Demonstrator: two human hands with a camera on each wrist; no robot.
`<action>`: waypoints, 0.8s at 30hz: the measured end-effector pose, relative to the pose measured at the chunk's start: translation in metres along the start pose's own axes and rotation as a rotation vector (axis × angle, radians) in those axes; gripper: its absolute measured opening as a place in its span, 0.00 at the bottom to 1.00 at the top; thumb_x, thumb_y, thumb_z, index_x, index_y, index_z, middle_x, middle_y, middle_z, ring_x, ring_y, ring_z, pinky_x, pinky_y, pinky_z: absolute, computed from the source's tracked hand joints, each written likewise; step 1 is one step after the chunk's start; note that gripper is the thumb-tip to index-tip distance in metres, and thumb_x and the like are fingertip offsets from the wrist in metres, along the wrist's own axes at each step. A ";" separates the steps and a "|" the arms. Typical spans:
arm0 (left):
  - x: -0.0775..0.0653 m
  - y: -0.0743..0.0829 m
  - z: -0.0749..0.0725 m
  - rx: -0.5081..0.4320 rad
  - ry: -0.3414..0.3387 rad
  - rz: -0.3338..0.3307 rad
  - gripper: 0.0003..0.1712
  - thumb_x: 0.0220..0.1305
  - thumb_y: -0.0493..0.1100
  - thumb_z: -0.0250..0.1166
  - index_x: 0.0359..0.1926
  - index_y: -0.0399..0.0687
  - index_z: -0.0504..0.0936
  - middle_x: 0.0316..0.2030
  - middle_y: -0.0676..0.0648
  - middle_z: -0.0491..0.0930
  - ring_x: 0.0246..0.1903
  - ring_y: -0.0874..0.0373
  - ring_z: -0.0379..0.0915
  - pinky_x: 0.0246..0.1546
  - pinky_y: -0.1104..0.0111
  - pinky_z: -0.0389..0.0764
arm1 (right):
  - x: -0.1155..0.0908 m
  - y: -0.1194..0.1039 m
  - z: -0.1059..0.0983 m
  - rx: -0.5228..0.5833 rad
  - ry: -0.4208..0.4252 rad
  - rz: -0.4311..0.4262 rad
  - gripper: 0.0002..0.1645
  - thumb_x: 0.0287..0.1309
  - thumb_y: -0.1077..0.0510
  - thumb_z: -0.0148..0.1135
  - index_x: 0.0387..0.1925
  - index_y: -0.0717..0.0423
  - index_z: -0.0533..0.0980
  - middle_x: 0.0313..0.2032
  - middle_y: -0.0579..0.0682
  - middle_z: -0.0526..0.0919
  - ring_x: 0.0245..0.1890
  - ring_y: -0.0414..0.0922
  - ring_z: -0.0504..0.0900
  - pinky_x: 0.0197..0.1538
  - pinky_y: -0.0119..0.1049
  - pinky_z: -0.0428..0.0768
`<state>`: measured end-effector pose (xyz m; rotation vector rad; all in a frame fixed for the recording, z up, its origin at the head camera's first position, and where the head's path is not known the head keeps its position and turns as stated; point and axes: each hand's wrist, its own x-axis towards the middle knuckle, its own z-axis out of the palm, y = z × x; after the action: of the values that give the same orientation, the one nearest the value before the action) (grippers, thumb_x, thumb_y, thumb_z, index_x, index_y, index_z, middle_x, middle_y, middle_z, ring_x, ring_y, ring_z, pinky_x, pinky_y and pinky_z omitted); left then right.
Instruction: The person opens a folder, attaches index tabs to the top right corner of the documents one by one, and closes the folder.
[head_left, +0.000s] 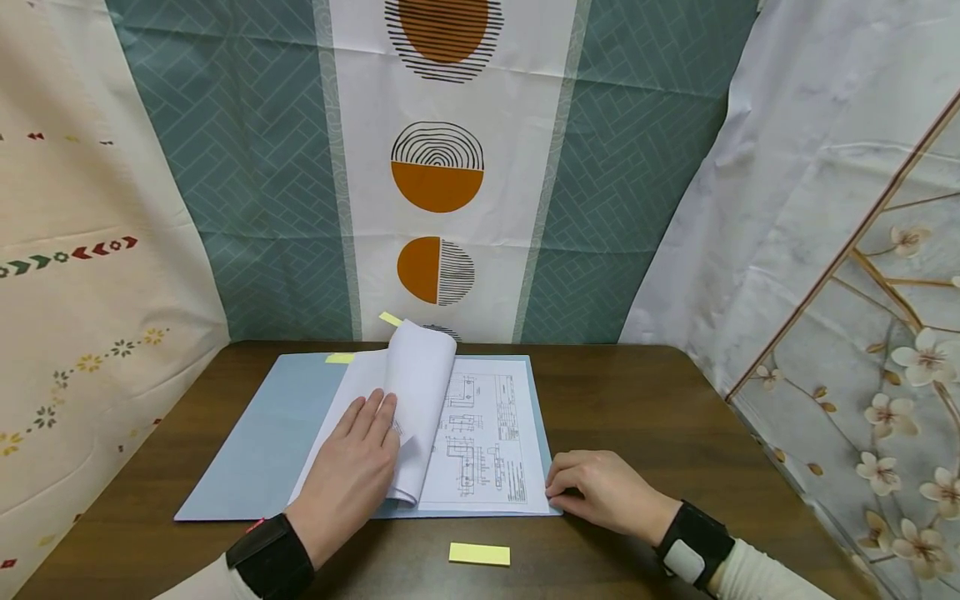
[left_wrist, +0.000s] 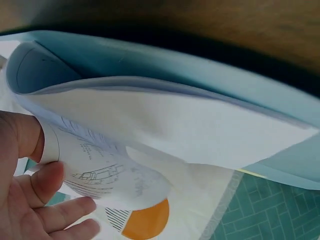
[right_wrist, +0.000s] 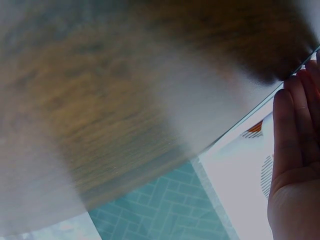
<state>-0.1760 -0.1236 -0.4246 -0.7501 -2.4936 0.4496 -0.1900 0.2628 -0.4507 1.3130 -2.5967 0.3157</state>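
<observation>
A light blue folder (head_left: pixel 232 467) lies spread on the table with printed drawing sheets (head_left: pixel 480 450) in it. Several pages (head_left: pixel 423 400) are rolled over toward the left, their loose edge arching up. Over these turned pages lies my left hand (head_left: pixel 356 454), its fingers extended against the paper. The left wrist view shows the curled sheet (left_wrist: pixel 95 165) beside the thumb and fingers. At the folder's lower right corner, my right hand (head_left: pixel 603 492) touches the edge with its fingertips. In the right wrist view, its fingers lie side by side along that edge; its thumb is hidden there.
A yellow sticky strip (head_left: pixel 480 554) lies on the brown table (head_left: pixel 615 400) in front of the folder. One yellow tab (head_left: pixel 340 358) shows at the top of the left pages, another tab (head_left: pixel 391 318) on the raised pages. Patterned cloths (head_left: pixel 277 167) hang around the table.
</observation>
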 end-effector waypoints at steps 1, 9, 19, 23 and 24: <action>-0.002 -0.001 0.000 0.010 -0.009 0.008 0.28 0.55 0.43 0.71 0.52 0.28 0.79 0.69 0.29 0.62 0.72 0.35 0.50 0.70 0.46 0.45 | 0.000 0.000 0.000 -0.001 0.002 -0.001 0.04 0.54 0.51 0.74 0.33 0.38 0.86 0.37 0.29 0.78 0.35 0.27 0.75 0.42 0.23 0.75; -0.015 -0.006 0.007 -0.010 0.018 0.077 0.18 0.62 0.41 0.59 0.44 0.28 0.80 0.72 0.30 0.57 0.74 0.36 0.43 0.71 0.45 0.39 | 0.000 -0.001 -0.001 0.002 0.006 -0.009 0.04 0.53 0.51 0.74 0.33 0.39 0.86 0.37 0.30 0.78 0.35 0.28 0.75 0.42 0.23 0.75; -0.019 -0.005 0.015 -0.058 -0.039 0.120 0.20 0.58 0.46 0.63 0.46 0.33 0.78 0.69 0.32 0.64 0.73 0.37 0.48 0.70 0.44 0.39 | -0.001 -0.002 0.000 -0.001 0.010 -0.006 0.04 0.54 0.51 0.74 0.34 0.39 0.86 0.38 0.30 0.78 0.36 0.27 0.76 0.42 0.23 0.76; -0.018 -0.003 0.017 -0.075 -0.048 0.104 0.19 0.57 0.45 0.64 0.45 0.38 0.73 0.69 0.31 0.63 0.72 0.36 0.50 0.69 0.42 0.41 | -0.001 -0.001 0.001 -0.001 0.012 -0.008 0.04 0.54 0.52 0.73 0.34 0.39 0.86 0.38 0.30 0.78 0.36 0.27 0.76 0.42 0.23 0.75; -0.017 -0.002 0.017 -0.077 -0.055 0.102 0.20 0.56 0.45 0.65 0.46 0.39 0.72 0.70 0.31 0.62 0.73 0.37 0.50 0.69 0.42 0.40 | -0.001 -0.001 0.001 0.000 0.012 -0.007 0.04 0.54 0.52 0.73 0.34 0.38 0.86 0.38 0.30 0.78 0.36 0.27 0.76 0.42 0.23 0.75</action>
<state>-0.1736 -0.1385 -0.4440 -0.9105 -2.5439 0.4173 -0.1885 0.2629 -0.4517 1.3157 -2.5818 0.3207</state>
